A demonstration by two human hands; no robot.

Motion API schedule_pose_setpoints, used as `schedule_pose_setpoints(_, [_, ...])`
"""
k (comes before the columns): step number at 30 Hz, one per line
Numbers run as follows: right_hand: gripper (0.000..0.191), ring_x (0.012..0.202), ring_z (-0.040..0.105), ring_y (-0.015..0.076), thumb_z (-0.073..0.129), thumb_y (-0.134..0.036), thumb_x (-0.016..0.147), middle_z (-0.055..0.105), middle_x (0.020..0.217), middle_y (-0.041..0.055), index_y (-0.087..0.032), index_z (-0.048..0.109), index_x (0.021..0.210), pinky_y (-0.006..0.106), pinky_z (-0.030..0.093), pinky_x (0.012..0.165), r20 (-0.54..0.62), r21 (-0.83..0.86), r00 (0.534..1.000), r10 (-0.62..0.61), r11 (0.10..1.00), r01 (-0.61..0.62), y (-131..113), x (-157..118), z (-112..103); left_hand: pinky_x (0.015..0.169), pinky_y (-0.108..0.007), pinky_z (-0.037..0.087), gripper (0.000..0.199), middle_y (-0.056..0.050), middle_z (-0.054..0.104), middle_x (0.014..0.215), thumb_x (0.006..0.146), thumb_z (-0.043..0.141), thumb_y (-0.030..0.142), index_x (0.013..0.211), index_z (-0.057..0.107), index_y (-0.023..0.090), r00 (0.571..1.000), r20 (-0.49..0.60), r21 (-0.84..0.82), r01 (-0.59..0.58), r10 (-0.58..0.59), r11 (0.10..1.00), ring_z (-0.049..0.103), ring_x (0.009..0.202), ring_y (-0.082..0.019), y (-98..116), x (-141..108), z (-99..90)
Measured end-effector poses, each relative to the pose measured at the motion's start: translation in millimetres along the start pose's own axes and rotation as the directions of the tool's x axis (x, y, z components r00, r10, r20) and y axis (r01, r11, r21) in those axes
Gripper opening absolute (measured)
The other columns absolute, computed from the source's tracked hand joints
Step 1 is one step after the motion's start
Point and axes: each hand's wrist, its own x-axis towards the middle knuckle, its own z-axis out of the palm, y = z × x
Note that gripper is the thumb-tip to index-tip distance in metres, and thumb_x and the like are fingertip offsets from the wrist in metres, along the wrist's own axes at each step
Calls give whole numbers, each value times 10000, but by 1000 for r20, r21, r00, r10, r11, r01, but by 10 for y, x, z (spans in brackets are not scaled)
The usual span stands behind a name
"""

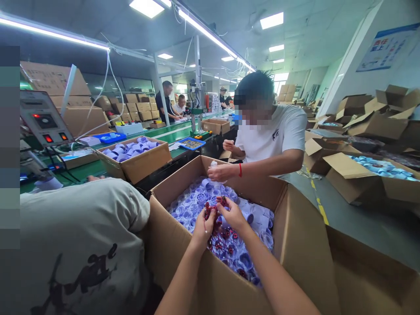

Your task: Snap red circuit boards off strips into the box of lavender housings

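Near the middle of the frame, our left hand (202, 228) grips a bunch of red parts (211, 213), and our right hand (234, 216) pinches what looks like one of them at the fingertips. Below, more red pieces with thin leads lie among purple cups (183, 215) in the big box (303, 245).

We judge tangling the likeliest trouble: the leads hang loose and cross, so a tug on one could drag others along or strain a joint. A slack left grip could also drop pieces between the cups, where we would struggle to spot them. Pulling low might snag a lead on a cup's rim.

Our forearms cross the box's near wall, which limits how low we can work. At upper centre-right, a co-worker (272, 131) leans in, one hand (219, 172) above the far rim with a white piece, so we could bump each other. A second person's sleeve (133, 203) crowds the left side. Beyond, a carton (149, 162) of purple pieces and a blue tray (204, 142) sit upper left of centre; open cartons (392, 183) fill the right.
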Motion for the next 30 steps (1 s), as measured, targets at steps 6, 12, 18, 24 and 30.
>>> schedule_pose_setpoints(6, [159, 646, 630, 186, 503, -252, 752, 683, 697, 15, -216, 642, 820, 291, 487, 621, 107, -183, 991, -74, 979, 93, -192, -143, 37, 475, -217, 414, 399, -6, 576, 599, 655, 701, 532, 688, 608, 145, 986, -122, 119, -102, 116, 988, 509, 521, -120, -56, 40, -55])
schedule_pose_setpoints(12, [277, 693, 656, 210, 417, -167, 685, 711, 736, 43, -208, 649, 830, 305, 483, 658, 37, -309, 994, -100, 945, 106, -239, -185, 87, 551, -237, 437, 350, -22, 607, 641, 701, 664, 492, 727, 605, 149, 985, -107, 155, -121, 138, 981, 554, 593, -153, -113, 68, -64])
schedule_pose_setpoints(18, [189, 659, 635, 209, 484, -193, 615, 698, 668, 27, -202, 658, 687, 298, 483, 621, -4, -191, 998, 55, 980, -55, -151, -113, 41, 582, -244, 434, 316, -27, 611, 700, 742, 627, 454, 812, 617, 146, 979, -58, 225, -177, 195, 958, 534, 614, -144, -142, 69, -61])
schedule_pose_setpoints(24, [192, 698, 627, 215, 483, -147, 624, 689, 699, 46, -198, 663, 669, 313, 483, 656, -62, -233, 998, -33, 972, 18, -128, -146, 87, 574, -236, 418, 294, -18, 581, 678, 755, 623, 439, 760, 597, 147, 989, -25, 212, -136, 145, 968, 507, 605, -133, -178, 106, -96])
schedule_pose_setpoints(30, [278, 777, 605, 237, 441, -71, 631, 679, 749, 67, -207, 669, 711, 349, 477, 734, -37, -357, 980, -197, 918, 171, -73, -175, 129, 673, -256, 455, 256, -42, 624, 740, 766, 624, 396, 786, 611, 141, 990, -61, 199, -110, 124, 974, 565, 708, -166, -163, 99, -83])
